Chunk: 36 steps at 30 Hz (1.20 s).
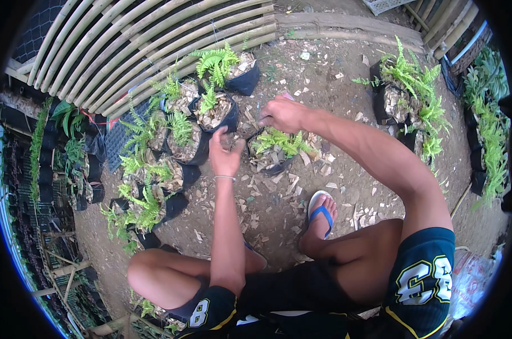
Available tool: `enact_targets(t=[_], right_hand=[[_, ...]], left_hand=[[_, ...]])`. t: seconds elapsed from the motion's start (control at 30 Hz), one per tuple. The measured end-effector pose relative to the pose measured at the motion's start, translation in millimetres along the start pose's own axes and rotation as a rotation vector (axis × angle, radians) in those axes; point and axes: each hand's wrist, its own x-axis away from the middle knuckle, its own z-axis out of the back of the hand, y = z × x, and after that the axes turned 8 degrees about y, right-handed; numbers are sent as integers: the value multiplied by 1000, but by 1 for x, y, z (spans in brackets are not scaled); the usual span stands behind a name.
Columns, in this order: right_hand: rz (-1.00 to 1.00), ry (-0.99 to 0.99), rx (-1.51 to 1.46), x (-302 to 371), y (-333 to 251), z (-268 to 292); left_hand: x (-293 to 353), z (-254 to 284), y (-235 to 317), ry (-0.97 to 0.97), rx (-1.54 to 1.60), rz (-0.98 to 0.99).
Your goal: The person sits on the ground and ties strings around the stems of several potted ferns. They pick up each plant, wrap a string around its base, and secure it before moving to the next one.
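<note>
My left hand (225,153) is beside a black grow bag (229,121) filled with wood chips and a small fern. Its thumb and fingers are apart, and nothing shows between them. My right hand (284,114) is closed above another fern (281,142), which grows in a low black bag (279,168) between my hands and my feet. Something small and pink (288,96) shows at the far edge of that hand; whether the fingers hold it is hidden. Several more bagged ferns (148,206) cluster to the left of my left hand.
A bamboo slat fence (154,51) runs along the far left. More potted ferns stand at the right (408,85) and far right (489,152). Wood chips (292,183) litter the soil around my sandalled foot (322,213). A plastic sack (473,279) lies at lower right.
</note>
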Motion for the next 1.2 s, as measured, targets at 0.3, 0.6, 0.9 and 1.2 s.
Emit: enact_targets(t=[0.3,0.6,0.9,1.2], right_hand=[[-48,-52,-2,-4,4,3],[-160,12,-41,-4,14,12],[-215,-66,-60,-5,12,21],[-233,-14,66,2,28,16]], left_hand=[[-16,-29,-7,39,-121,-270],[-44,-47,-10,53,128,-193],[-31,-50,-29,-152,31,-212],[-28,-51,-45,-317,-57,-110]])
